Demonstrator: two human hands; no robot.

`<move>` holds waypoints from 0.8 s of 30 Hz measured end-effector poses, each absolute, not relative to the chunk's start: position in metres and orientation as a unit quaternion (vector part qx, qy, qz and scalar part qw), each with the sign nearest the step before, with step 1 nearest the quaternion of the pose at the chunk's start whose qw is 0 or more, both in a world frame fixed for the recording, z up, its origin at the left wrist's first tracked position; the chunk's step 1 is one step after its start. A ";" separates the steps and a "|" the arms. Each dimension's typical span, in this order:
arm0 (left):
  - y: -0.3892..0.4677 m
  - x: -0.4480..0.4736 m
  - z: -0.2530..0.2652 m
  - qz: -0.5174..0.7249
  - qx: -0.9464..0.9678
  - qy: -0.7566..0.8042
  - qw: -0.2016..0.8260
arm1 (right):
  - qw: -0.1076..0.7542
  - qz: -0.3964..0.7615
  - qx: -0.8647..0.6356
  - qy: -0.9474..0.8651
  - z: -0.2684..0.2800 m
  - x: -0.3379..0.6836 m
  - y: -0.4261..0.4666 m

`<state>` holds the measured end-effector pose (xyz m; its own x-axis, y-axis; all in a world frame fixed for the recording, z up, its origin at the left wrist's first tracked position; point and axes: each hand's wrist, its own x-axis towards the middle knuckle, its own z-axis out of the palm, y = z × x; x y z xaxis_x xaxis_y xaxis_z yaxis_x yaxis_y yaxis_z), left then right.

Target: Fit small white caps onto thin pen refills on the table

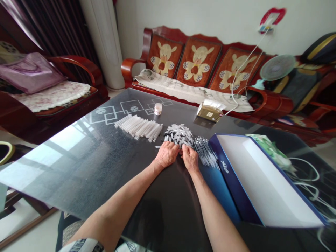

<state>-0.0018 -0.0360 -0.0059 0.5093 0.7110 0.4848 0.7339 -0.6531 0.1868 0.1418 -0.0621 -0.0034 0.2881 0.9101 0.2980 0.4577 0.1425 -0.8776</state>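
Note:
My left hand is closed, knuckles up, at the near edge of a pile of small white and black pen parts. A slim, pale, pointed pen part sticks out past its outer side; the rest is hidden by the fingers. Close beside it, my right hand is closed with thumb and fingers pinched together, and whatever they pinch is hidden. Left of the pile lies a row of translucent white pen barrels. Thin refills with dark and clear ends lie just right of my right hand.
An open blue box with a white inside takes up the table's right side. Behind it lie a green plastic package and white cables. A small round jar and a tissue pack stand farther back on the dark table.

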 end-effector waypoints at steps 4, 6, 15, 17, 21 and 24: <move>-0.036 -0.002 -0.006 -0.266 -0.867 -0.421 0.019 | 0.517 0.266 -0.595 -0.555 -0.005 0.145 -0.064; -0.036 -0.002 -0.005 -0.264 -0.869 -0.418 0.020 | 0.518 0.275 -0.576 -0.569 -0.006 0.147 -0.064; -0.036 -0.002 -0.004 -0.263 -0.874 -0.407 0.026 | 0.509 0.248 -0.603 -0.562 -0.005 0.145 -0.063; -0.036 -0.002 -0.005 -0.268 -0.871 -0.411 0.031 | 0.515 0.271 -0.607 -0.541 -0.002 0.145 -0.064; -0.035 -0.001 -0.006 -0.272 -0.869 -0.411 0.034 | 0.525 0.301 -0.587 -0.537 -0.001 0.146 -0.066; -0.036 -0.001 -0.005 -0.270 -0.871 -0.409 0.035 | 0.525 0.284 -0.590 -0.543 -0.004 0.146 -0.065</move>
